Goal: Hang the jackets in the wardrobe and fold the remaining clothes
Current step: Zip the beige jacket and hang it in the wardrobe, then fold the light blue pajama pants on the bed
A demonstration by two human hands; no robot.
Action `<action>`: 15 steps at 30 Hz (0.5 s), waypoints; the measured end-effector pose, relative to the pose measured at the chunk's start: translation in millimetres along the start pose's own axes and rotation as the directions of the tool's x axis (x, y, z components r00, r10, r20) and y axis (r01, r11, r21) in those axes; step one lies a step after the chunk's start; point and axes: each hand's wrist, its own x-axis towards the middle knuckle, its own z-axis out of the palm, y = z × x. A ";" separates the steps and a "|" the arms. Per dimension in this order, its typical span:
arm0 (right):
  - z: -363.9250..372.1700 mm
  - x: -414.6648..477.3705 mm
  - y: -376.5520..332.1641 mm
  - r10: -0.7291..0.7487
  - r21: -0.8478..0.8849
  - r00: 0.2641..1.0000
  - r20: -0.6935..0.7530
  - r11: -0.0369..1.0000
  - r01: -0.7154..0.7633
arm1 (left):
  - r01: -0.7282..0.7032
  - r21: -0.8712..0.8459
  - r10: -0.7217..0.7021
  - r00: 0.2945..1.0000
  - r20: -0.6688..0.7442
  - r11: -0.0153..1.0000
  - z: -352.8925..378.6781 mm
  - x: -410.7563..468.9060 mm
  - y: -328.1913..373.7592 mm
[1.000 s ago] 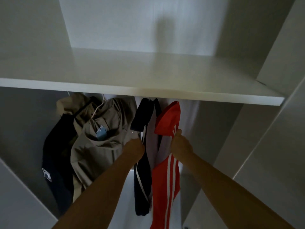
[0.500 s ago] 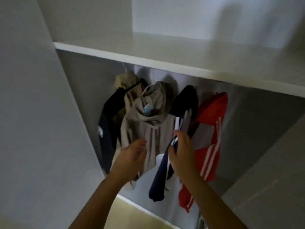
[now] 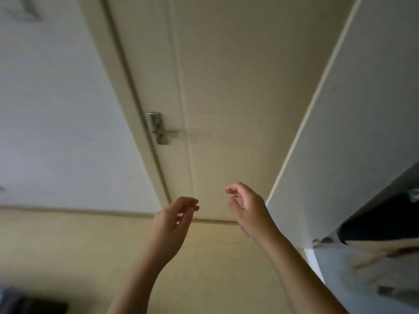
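Our left hand point(image 3: 172, 219) and right hand point(image 3: 246, 207) hang in mid-air near each other, fingers loosely curled, grasping nothing. At our right, a blurred dark jacket point(image 3: 383, 223) shows inside the white panelled wardrobe point(image 3: 362, 109). Beyond stands a beige door point(image 3: 238, 87) with a silver lever handle point(image 3: 159, 129).

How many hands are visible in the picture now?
2. The left hand is raised low in the middle, before the door; the right hand is beside it, nearer the white wardrobe panel. Both are empty.
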 end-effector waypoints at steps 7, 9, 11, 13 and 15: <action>239.3 12.0 -157.0 -0.220 0.126 0.871 0.439 0.975 0.183 | 0.242 0.034 -0.205 0.883 -0.421 0.970 -240.9 -92.2 -111.0; 293.2 8.3 -197.8 -0.273 0.152 0.789 0.550 0.962 0.226 | 0.306 0.005 -0.259 0.814 -0.520 0.952 -290.6 -125.3 -130.8; 342.5 4.3 -233.3 -0.325 0.183 0.703 0.633 0.945 0.273 | 0.368 -0.030 -0.310 0.734 -0.604 0.929 -330.1 -158.3 -149.5; 392.1 -2.1 -262.7 -0.376 0.215 0.608 0.699 0.921 0.324 | 0.422 -0.049 -0.336 0.639 -0.692 0.905 -362.2 -193.0 -169.0; 438.0 -11.6 -288.2 -0.414 0.243 0.506 0.757 0.897 0.370 | 0.476 -0.064 -0.355 0.552 -0.754 0.877 -387.0 -224.3 -181.5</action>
